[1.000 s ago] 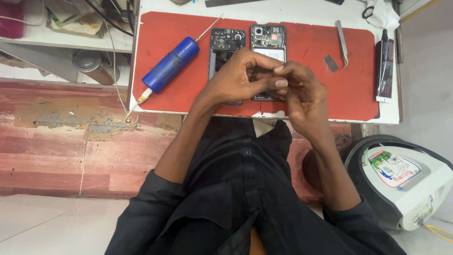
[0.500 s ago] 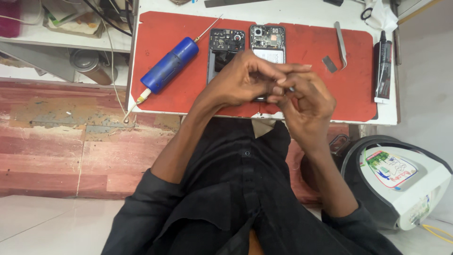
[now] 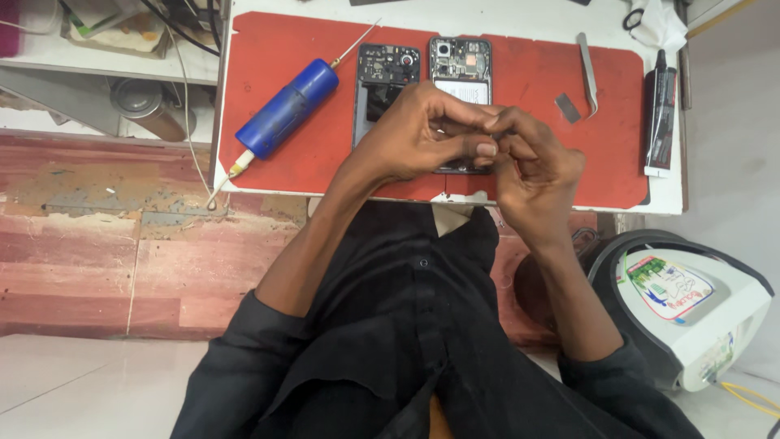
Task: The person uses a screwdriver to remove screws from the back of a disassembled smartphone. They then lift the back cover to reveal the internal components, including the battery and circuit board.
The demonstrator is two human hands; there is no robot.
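Seen from the head camera: a person in a dark shirt works at a white surface [image 3: 455, 12] covered by a red mat [image 3: 325, 154]. The left hand [image 3: 414, 134] and the right hand [image 3: 532, 175] meet just above the mat's near edge, fingertips pressed together at one spot as if pinching something very small; what lies between them is hidden by the fingers themselves and cannot be made out. The hands hover over two opened phones. One, a dark phone frame [image 3: 382, 77], lies at the left with its camera opening showing; just beside it the phone body [image 3: 461, 65] lies with its circuit board and inner parts bared, its lower half covered by the hands.

A blue powered screwdriver [image 3: 288, 110] lies aslant on the mat well to the left, tip pointing up toward the phones, its cord trailing off the edge, likely laid within easy reach. To the right rest metal tweezers [image 3: 587, 69] and a small grey plate [image 3: 568, 107]; a black glue tube [image 3: 660, 110] lies on the bare surface beyond the mat.

No tray or box for loose parts shows on the mat. A white-and-black case [image 3: 691, 309] stands on the floor at the person's right, closed, its contents unseen.
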